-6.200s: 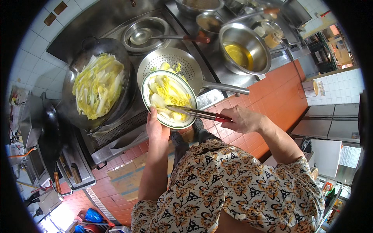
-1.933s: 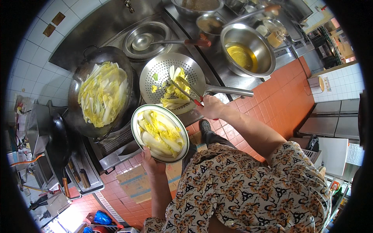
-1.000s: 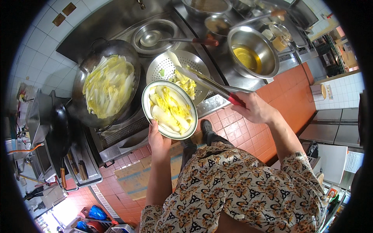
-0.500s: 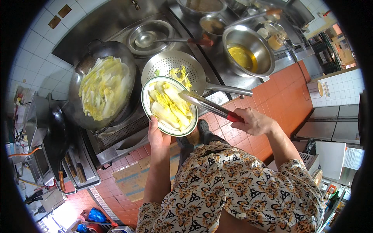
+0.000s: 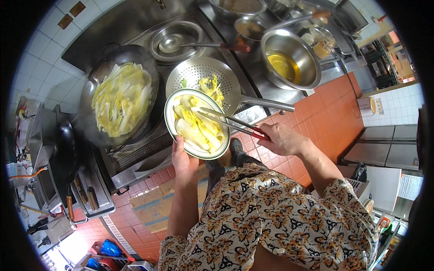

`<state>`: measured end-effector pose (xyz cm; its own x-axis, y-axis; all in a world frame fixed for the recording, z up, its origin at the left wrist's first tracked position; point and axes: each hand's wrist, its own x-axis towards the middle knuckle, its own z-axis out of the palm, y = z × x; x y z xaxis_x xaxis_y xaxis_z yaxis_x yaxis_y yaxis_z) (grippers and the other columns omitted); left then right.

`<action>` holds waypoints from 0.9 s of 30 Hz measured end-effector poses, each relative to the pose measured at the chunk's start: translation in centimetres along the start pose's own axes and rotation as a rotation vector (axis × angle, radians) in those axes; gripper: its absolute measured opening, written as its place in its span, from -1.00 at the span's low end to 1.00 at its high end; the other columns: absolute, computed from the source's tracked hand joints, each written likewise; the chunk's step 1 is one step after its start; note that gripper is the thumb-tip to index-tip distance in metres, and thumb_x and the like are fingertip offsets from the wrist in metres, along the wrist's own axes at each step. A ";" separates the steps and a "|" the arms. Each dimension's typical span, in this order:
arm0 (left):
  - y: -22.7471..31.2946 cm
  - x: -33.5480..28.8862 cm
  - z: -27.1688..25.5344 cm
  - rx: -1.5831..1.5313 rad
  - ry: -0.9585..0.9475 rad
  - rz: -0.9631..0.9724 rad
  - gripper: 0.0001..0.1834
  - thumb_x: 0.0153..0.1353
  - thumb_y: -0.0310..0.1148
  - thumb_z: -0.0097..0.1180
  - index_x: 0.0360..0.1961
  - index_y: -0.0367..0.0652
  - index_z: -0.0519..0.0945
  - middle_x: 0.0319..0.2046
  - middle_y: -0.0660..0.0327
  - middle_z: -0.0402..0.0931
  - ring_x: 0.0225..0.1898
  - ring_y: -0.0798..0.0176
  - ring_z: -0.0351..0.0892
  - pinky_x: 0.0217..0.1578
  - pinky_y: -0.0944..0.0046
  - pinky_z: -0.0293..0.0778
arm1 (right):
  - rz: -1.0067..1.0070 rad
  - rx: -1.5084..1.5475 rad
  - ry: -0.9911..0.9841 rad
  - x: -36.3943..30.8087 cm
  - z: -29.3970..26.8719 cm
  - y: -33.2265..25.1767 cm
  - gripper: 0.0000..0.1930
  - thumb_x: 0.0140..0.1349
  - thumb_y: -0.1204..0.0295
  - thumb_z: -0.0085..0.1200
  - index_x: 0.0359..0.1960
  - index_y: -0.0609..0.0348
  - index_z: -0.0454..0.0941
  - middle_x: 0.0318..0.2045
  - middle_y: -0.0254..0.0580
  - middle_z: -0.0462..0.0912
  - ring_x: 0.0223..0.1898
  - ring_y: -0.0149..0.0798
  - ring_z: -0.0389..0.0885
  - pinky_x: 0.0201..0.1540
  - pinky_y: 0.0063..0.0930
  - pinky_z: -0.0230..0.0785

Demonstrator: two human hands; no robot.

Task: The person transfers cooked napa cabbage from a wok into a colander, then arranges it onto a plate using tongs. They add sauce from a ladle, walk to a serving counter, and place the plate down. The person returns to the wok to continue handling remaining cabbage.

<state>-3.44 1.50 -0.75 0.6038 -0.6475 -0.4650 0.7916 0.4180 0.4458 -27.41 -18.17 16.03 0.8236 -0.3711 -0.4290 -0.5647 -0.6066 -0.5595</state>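
My left hand [image 5: 183, 159] grips the near edge of a white oval plate [image 5: 170, 118] with a green rim, thumb on top. Pale yellow napa cabbage pieces [image 5: 199, 128] lie on it. In my right hand [image 5: 281, 139] are metal tongs [image 5: 233, 123] with red grips, their tips over the cabbage at the plate's upper right. Behind the plate rests a perforated skimmer [image 5: 187, 72] with a few cabbage bits [image 5: 212, 88] in it. To the left, a large wok [image 5: 90, 97] on the stove holds a heap of steaming cabbage [image 5: 121, 99].
A ladle [image 5: 199, 45] lies across a steel bowl [image 5: 192, 29] at the back. Right of it stands a large steel bowl [image 5: 312, 67] with yellow liquid. The skimmer's handle [image 5: 266, 104] sticks out over the counter edge. A dark wok [image 5: 63, 149] is at far left, near knives [image 5: 92, 198].
My right hand has shifted slightly left with the tongs. Their tips moved from the plate's edge further over the cabbage, and the arms look more spread. The plate stays almost still.
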 end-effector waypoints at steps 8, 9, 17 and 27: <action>0.0 -0.7 -0.7 0.064 -0.052 0.017 -0.47 0.64 -0.23 -0.21 0.52 -0.20 0.21 0.50 0.01 0.25 0.47 -0.03 0.31 0.47 -0.14 0.24 | -0.069 -0.060 0.043 0.9 0.1 1.3 -0.64 0.32 0.30 0.25 0.06 0.24 0.55 -0.18 0.19 0.71 -0.12 0.23 0.71 -0.06 0.02 0.57; 0.0 -0.8 -0.7 0.065 -0.048 0.020 -0.47 0.65 -0.23 -0.21 0.52 -0.20 0.22 0.50 0.01 0.26 0.47 -0.02 0.31 0.47 -0.14 0.24 | -0.089 -0.045 0.042 0.7 0.0 0.9 -0.66 0.32 0.30 0.25 0.03 0.24 0.57 -0.18 0.19 0.71 -0.12 0.23 0.71 -0.06 0.02 0.57; 0.5 -1.2 -1.1 0.030 0.009 0.038 -0.53 0.61 -0.34 -0.10 0.44 -0.25 0.32 0.38 0.00 0.41 0.36 -0.01 0.45 0.37 -0.10 0.41 | -0.029 -0.002 0.066 1.2 0.2 1.7 -0.68 0.33 0.29 0.25 -0.09 0.32 0.59 -0.30 0.26 0.70 -0.20 0.25 0.70 -0.17 0.01 0.52; 1.9 -5.2 -3.0 0.146 0.169 0.039 -0.48 0.61 -0.32 -0.15 0.51 -0.21 0.25 0.42 0.01 0.34 0.40 -0.06 0.39 0.41 -0.10 0.35 | 0.233 0.231 -0.054 12.4 -0.1 2.2 -0.60 0.38 0.18 0.15 -0.32 0.40 0.62 -0.52 0.05 0.66 -0.47 -0.08 0.68 -0.29 -0.18 0.54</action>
<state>-4.81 7.52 0.23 0.6508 -0.5114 -0.5612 0.7526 0.3365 0.5661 -18.44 -24.17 9.52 0.6707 -0.4395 -0.5975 -0.7394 -0.3324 -0.5855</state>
